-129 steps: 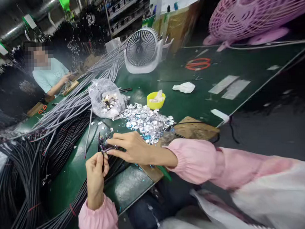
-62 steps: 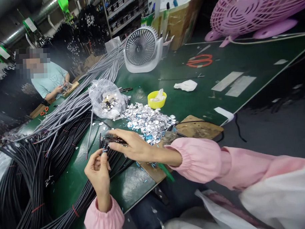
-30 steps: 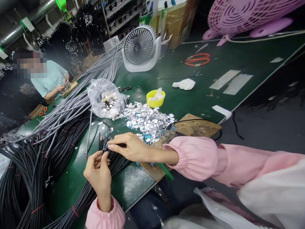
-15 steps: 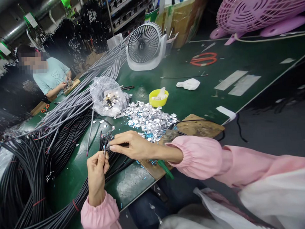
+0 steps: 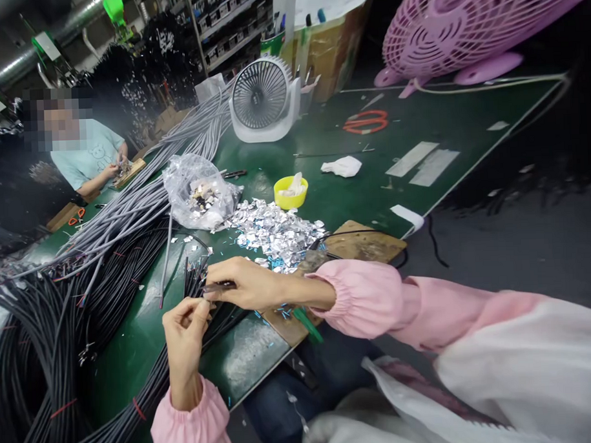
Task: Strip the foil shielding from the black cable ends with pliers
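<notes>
"What's on the left?"
"Black cables [image 5: 52,333], on the table [image 5: 353,200]."
"The left hand [image 5: 185,325]?"
"Thumb and forefinger pinched together; anything between them is hidden."
"The right hand [image 5: 246,284]?"
"Fingers closed around a dark tool [image 5: 223,286], near the left fingertips. Foil scraps [image 5: 279,230] lie beyond."

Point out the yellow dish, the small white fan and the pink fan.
Yellow dish [image 5: 284,199]: head view, on its side wall.
Small white fan [image 5: 262,132]: head view, on its base.
Pink fan [image 5: 427,39]: head view, on its grille.
</notes>
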Demonstrator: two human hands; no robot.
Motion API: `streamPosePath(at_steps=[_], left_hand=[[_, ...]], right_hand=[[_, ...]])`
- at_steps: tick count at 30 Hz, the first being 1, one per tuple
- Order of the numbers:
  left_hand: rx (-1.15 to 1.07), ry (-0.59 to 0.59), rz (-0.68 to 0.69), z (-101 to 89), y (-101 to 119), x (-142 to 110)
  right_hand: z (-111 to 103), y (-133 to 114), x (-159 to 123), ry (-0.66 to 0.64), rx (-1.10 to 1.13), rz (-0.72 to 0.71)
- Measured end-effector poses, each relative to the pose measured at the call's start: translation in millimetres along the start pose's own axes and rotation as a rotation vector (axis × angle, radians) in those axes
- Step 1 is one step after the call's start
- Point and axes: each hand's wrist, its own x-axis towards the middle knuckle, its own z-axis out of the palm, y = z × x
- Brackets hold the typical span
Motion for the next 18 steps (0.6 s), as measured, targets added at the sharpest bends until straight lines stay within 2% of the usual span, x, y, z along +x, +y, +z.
streamPosePath(at_steps=[2, 5, 7, 13, 18], left_hand=[[0.013, -0.019, 0.005, -1.5, -4, 1], [0.022, -0.016, 0.056, -3.8, -11, 3], [0.023, 0.02, 0.12, -3.5, -13, 3], [0.147, 0.142, 0.274, 3.9, -2, 1], [0.086, 0.11, 0.224, 3.3, -3, 1]], right_hand=[[3, 0, 0, -0.032, 0.188, 0.047], [12, -1, -2, -0.079, 0.613, 0.297], [17, -3, -3, -0.092, 0.797, 0.408], [22, -6, -4, 0.018, 0.851, 0.4], [17, -6, -3, 0.073, 0.851, 0.397]])
